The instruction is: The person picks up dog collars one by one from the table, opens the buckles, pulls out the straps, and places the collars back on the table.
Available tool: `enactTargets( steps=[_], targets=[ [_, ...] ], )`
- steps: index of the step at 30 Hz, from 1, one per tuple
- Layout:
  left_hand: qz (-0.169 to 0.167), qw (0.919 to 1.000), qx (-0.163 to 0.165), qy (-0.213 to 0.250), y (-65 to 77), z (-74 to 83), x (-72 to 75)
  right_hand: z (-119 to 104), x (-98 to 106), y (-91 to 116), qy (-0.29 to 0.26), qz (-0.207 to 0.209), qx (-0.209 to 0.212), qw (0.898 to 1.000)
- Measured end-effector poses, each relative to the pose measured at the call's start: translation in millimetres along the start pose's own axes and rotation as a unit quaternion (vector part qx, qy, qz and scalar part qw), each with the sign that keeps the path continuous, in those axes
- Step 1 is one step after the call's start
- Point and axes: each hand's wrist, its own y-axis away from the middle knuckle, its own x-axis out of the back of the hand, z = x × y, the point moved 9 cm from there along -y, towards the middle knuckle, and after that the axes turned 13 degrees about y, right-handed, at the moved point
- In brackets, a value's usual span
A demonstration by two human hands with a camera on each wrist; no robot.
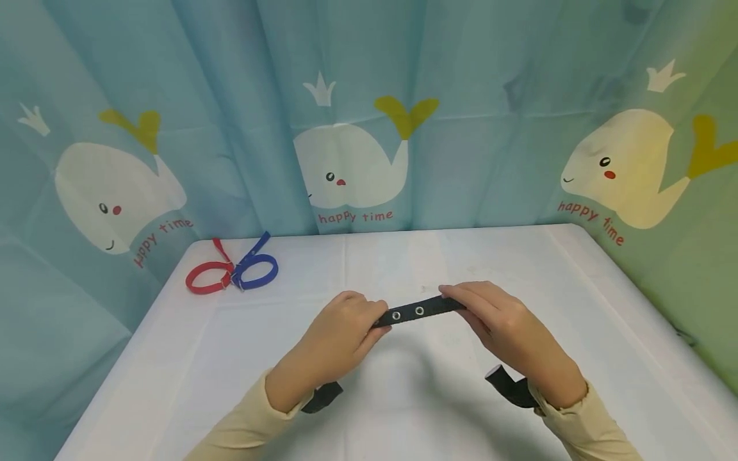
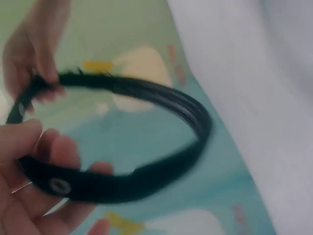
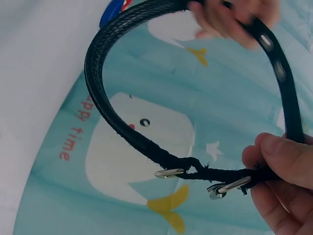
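Observation:
Both hands stretch a black pet collar (image 1: 407, 313) above the middle of the table. Two metal eyelets show on the stretch of strap between them. My left hand (image 1: 343, 336) pinches the strap at its left, thumb against fingers. At the right, my right hand (image 1: 504, 323) grips the collar between thumb and fingers. In the right wrist view, a metal buckle (image 3: 229, 188) and a metal ring (image 3: 168, 173) sit just beside the right fingertips. The rest of the collar (image 2: 171, 169) curves into a loop in the left wrist view, slightly blurred.
A red collar (image 1: 202, 289) and a blue collar (image 1: 262, 280) lie side by side at the far left of the white table (image 1: 346, 269). Behind the table hangs a blue curtain (image 1: 478, 166) printed with whales. Black straps (image 1: 510, 389) stick out at both wrists.

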Motion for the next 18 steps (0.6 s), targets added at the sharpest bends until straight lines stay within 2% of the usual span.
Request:
enactTargets(
  steps=[2,4,6,9,12,14,18],
  targets=[
    [0.0,0.9995,0.024,0.019,4.7,-14.1,2.1,2.8,4.8,-1.3,-0.003,0.019,0.001,1.0],
    [-0.018,0.9969,0.061,0.046,9.3,-31.2,1.2,4.9,8.4,-2.8,-0.009,0.035,0.002,0.999],
    [-0.054,0.9912,0.096,0.074,14.8,-48.4,-2.8,6.6,9.8,-3.8,-0.011,0.042,0.002,0.999],
    [-0.133,0.981,0.119,0.077,26.5,-66.7,-9.9,10.7,8.4,-3.1,-0.016,0.04,-0.005,0.999],
    [-0.199,0.972,0.114,0.053,38.0,-73.6,-14.2,15.3,6.2,-1.5,-0.021,0.036,-0.016,0.999],
    [-0.225,0.965,0.128,0.042,43.6,-76.5,-16.0,17.4,5.3,-0.7,-0.022,0.036,-0.02,0.999],
    [-0.24,0.9561,0.165,0.029,44.8,-81.5,-18.4,18.6,4.1,-0.6,-0.027,0.038,-0.018,0.999]
  ],
)
